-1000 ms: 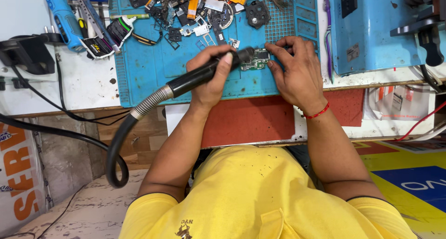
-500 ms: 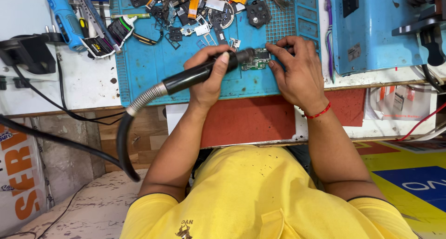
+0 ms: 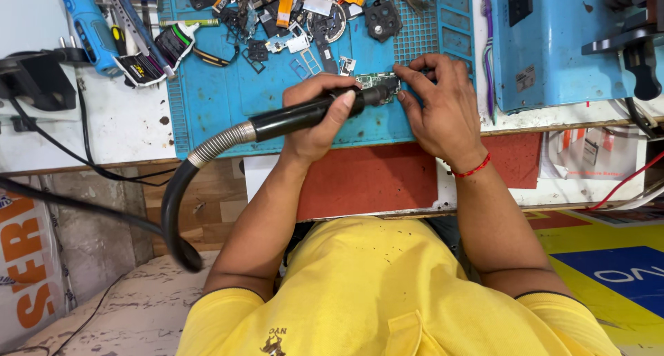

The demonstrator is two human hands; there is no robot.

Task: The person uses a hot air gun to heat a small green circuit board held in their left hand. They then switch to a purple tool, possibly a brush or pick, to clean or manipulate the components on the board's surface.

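Head view: left hand clamps the black hot-air wand, nozzle on the small circuit board mid-way up the blue mat; right hand pinches the board's edge. Heating underway, nothing lifted off yet, I'd judge.

- Hot-air handpiece: black cylindrical barrel, ribbed metal hose at rear; lies near-horizontal, nozzle tip over the circuit board.
- Circuit board: small, green, flat on the blue mat.
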